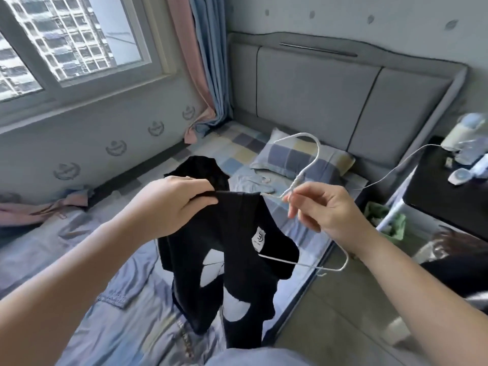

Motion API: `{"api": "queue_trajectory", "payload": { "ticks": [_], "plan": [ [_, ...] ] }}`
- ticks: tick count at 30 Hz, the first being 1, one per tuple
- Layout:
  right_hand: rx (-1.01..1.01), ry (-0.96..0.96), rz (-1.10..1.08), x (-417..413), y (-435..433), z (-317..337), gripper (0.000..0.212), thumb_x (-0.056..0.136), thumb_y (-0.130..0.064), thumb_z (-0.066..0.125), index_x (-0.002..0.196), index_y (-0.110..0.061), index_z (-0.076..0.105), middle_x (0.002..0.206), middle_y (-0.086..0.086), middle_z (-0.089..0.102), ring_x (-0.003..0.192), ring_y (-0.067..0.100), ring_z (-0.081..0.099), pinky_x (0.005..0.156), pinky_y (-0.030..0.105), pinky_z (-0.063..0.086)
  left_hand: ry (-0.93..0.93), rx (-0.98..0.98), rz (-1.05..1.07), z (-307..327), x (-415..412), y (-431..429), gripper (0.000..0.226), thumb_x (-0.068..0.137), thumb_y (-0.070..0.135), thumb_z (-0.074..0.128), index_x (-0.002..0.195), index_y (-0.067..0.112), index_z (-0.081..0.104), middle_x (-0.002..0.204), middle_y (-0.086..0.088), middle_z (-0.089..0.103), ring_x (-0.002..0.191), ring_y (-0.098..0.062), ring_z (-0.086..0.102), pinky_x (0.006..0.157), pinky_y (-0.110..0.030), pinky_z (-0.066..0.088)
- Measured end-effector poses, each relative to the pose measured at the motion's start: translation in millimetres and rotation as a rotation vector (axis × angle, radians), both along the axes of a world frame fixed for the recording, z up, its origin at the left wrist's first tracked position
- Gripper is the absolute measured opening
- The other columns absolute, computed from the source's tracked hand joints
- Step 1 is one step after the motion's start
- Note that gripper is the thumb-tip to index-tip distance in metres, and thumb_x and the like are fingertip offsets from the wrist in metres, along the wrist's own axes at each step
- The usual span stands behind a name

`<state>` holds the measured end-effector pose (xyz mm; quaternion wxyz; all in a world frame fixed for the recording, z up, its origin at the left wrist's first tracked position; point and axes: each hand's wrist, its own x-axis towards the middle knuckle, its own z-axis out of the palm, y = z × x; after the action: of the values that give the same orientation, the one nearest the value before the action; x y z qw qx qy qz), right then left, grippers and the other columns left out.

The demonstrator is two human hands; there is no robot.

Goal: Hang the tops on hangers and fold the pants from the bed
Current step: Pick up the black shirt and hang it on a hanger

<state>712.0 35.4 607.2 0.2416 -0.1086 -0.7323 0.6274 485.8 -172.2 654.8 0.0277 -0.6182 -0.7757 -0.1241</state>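
Black top (237, 233) hangs in the air over the bed (118, 299), near its right edge, partly threaded onto a white wire hanger (298, 179). The left hand (171, 204) clutches the fabric at one shoulder; the right hand (324, 210) pinches the hanger just below its hook. Behind lies another black garment (200, 167) mid-mattress, and a checked pillow (280, 159) sits at the grey headboard (317, 96).

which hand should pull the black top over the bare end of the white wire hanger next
Probably the left hand: it grips the black fabric top at its upper edge. The right hand pinches the thin white wire hanger below its hook and looks needed to steady it.
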Motion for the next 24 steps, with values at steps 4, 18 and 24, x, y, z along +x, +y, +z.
{"api": "queue_trajectory", "payload": {
  "ticks": [4, 18, 24],
  "plan": [
    [-0.011, -0.058, -0.103, 4, 3, -25, 0.018, 0.095, -0.022, 0.062, 0.083, -0.016, 0.074, 0.059, 0.000, 0.058, 0.053, 0.007, 0.048, 0.053, 0.012, 0.038, -0.109, 0.000, 0.017, -20, 12, 5, 0.035, 0.097, 0.050, 0.043, 0.094, 0.023, 0.065, 0.072, 0.017, 0.056, 0.069, -0.004, 0.052, 0.061, -0.028, 0.044],
    [0.075, -0.250, -0.104, -14, -42, -58, 0.009, 0.095, -0.011, 0.067, 0.095, -0.018, 0.074, 0.086, -0.004, 0.072, 0.084, 0.018, 0.065, 0.084, 0.027, 0.050, -0.383, 0.018, 0.145, -83, 52, 11, 0.020, 0.099, 0.035, 0.058, 0.082, 0.029, 0.064, 0.060, 0.015, 0.054, 0.058, -0.005, 0.051, 0.054, -0.026, 0.035],
    [0.418, -0.107, -0.450, -1, -58, -93, 0.013, 0.093, -0.011, 0.064, 0.102, -0.019, 0.066, 0.107, -0.011, 0.062, 0.107, 0.007, 0.059, 0.095, 0.013, 0.040, -0.551, 0.167, 0.329, -93, 50, 1, 0.020, 0.097, 0.029, 0.063, 0.077, 0.024, 0.066, 0.057, 0.011, 0.057, 0.052, -0.008, 0.056, 0.051, -0.025, 0.041]
  ]
}}
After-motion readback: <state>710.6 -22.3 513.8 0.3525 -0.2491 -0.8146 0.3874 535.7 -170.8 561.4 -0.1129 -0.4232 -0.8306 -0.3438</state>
